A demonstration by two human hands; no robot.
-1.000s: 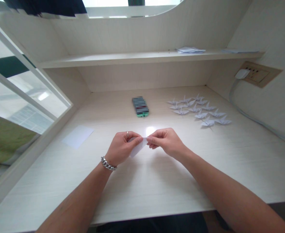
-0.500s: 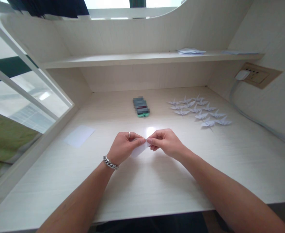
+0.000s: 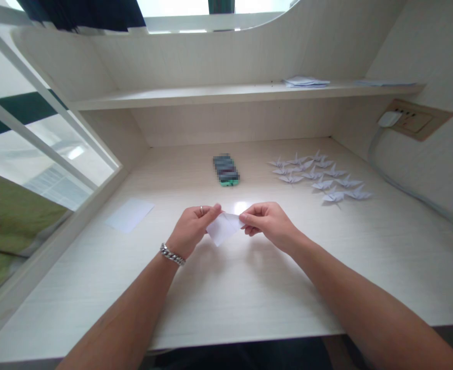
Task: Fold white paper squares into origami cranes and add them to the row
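Note:
A small folded white paper [image 3: 223,228] is held just above the desk [image 3: 249,288] between both hands. My left hand [image 3: 192,226], with a ring and a metal bracelet, pinches its left corner. My right hand [image 3: 268,222] pinches its right edge with thumb and forefinger. The paper hangs as a pale flap between them, folded to a point at the bottom.
Several white paper cranes [image 3: 321,177] lie in rows at the back right. A phone [image 3: 226,170] lies behind the hands. A flat white sheet [image 3: 130,215] rests at the left. More paper [image 3: 305,81] sits on the shelf. A wall socket with a cable [image 3: 401,119] is at the right.
The hands have drawn slightly apart and risen a little. More of the folded paper shows between them than before.

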